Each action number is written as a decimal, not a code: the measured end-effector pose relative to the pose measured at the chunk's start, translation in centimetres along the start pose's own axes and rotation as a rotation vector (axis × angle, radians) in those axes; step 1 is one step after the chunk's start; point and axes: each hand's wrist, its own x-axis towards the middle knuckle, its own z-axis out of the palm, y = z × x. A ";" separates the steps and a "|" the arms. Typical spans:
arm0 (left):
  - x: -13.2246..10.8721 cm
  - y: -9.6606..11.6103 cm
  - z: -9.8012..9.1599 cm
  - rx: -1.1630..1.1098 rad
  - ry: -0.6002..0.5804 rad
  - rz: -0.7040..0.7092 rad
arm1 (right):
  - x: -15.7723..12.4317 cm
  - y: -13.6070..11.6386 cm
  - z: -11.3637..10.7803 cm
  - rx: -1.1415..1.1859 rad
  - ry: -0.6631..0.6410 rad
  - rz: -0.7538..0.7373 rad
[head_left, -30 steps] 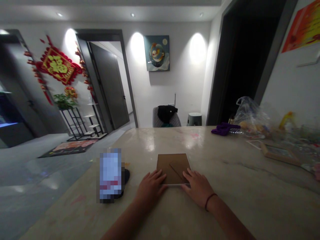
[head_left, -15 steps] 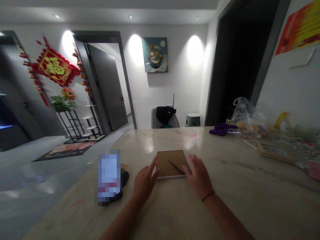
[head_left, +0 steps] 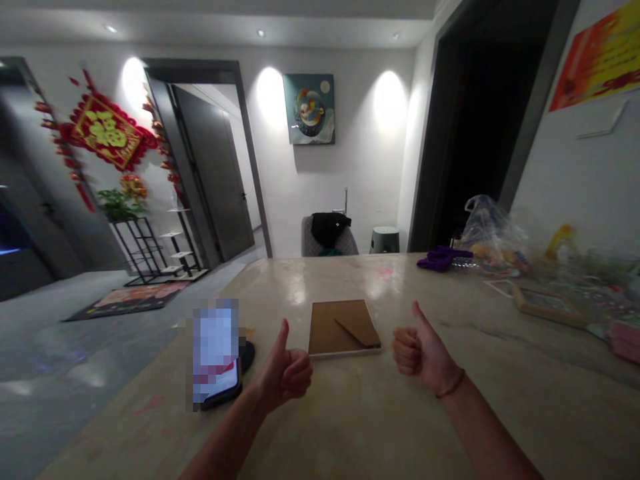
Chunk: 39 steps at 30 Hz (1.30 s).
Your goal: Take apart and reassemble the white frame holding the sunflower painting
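the left hand (head_left: 286, 370) and the right hand (head_left: 415, 352) are both raised off the counter (head_left: 320, 283) in a thumbs-up, one on each side of a picture frame (head_left: 343, 330). each grip is closed into a loose fist with the thumb pointing up, and neither holds anything. a thin cord bracelet (head_left: 450, 385) circles the right wrist. the frame lies flat on the counter, touching neither hand, with its brown card backing facing up, a folded stand flap (head_left: 356, 331) lying against the backing, and a white edge showing along the near side.

just beside the left hand, a phone (head_left: 215, 353) with a pixelated screen leans on a dark round stand (head_left: 246, 356). farther along the counter to the right are a purple cloth bundle (head_left: 443, 259), a clear plastic bag (head_left: 493, 230) holding food-like items, and a light wooden picture frame (head_left: 547, 307) lying flat. a pink item (head_left: 625, 341) sits at the right edge of the view, among small cluttered objects too blurred to tell apart. beyond the counter, a black bag (head_left: 329, 229) rests on a grey chair (head_left: 313, 241), near a round grey stool (head_left: 385, 240)
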 end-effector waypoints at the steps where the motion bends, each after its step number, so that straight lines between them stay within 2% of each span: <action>1: 0.1 -0.3 -0.2 0.000 -0.030 -0.044 | -0.1 0.1 -0.1 0.018 -0.049 0.035; 4: 0.5 -1.0 -0.2 0.068 -0.033 -0.143 | 0.3 0.8 -0.5 -0.041 -0.089 0.182; 6: 0.7 -1.2 0.1 0.168 0.066 -0.142 | 0.8 1.7 -0.6 -0.180 -0.005 0.275; 7: 0.7 -1.3 0.3 0.244 0.162 -0.108 | 1.2 2.1 -0.6 -0.293 0.092 0.281; 8: 0.7 -1.2 0.6 0.348 0.285 -0.049 | 1.5 2.5 -0.5 -0.442 0.222 0.236; 11: 0.5 -1.1 1.2 0.857 0.659 0.176 | 2.2 3.4 0.0 -1.038 0.599 -0.087; 13: 0.3 -1.1 1.3 1.271 0.785 0.211 | 2.2 3.6 0.5 -1.419 0.706 -0.213; 16: 0.3 -1.5 1.2 1.667 0.797 0.078 | 1.9 3.6 1.2 -1.797 0.720 -0.194; 20: 0.8 -2.4 0.4 1.788 0.742 -0.002 | 1.8 4.0 1.2 -1.997 0.705 -0.141; 23: 1.1 -2.7 0.0 1.792 0.690 -0.082 | 2.0 4.6 0.6 -2.017 0.692 -0.011; 26: 1.1 -2.5 0.1 1.710 0.748 -0.124 | 2.1 4.8 0.1 -1.955 0.693 -0.005; 29: 1.0 -2.2 0.3 1.617 0.889 -0.027 | 2.4 4.8 -0.3 -1.794 0.868 -0.043; 31: 1.0 -2.2 0.3 1.618 0.899 0.034 | 2.6 4.8 -0.5 -1.683 0.923 -0.059; 33: 1.1 -2.5 0.2 1.630 0.857 0.053 | 2.9 4.9 -0.6 -1.571 0.893 -0.091; 35: 1.2 -2.9 0.2 1.606 0.837 0.060 | 3.1 4.9 -0.5 -1.381 0.865 -0.146; 39: 1.2 -3.4 1.0 1.528 0.808 0.073 | 3.2 4.5 0.9 -0.733 0.808 -0.334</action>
